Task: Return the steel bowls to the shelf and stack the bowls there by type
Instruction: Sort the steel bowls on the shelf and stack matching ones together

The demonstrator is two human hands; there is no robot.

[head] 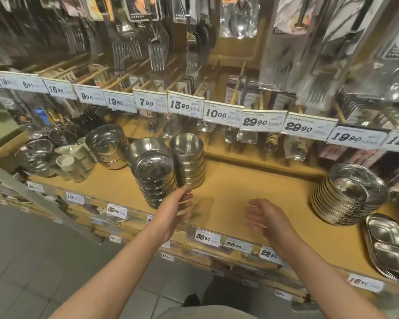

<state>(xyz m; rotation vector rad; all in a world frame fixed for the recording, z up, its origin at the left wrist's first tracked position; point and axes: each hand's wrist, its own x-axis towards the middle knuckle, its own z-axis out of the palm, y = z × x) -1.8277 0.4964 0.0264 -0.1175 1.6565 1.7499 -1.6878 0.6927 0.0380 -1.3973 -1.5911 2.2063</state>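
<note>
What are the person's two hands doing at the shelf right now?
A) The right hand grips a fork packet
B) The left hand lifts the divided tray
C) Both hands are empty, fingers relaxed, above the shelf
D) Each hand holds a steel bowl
C: the left hand and right hand both hover empty over the shelf, near the front stack of bowls.

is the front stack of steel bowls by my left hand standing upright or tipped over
Upright: the front stack of steel bowls stands nested, open sides up, on the shelf.

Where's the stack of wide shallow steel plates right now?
Head view: the plate stack sits at the shelf's right, behind the divided tray.
</note>
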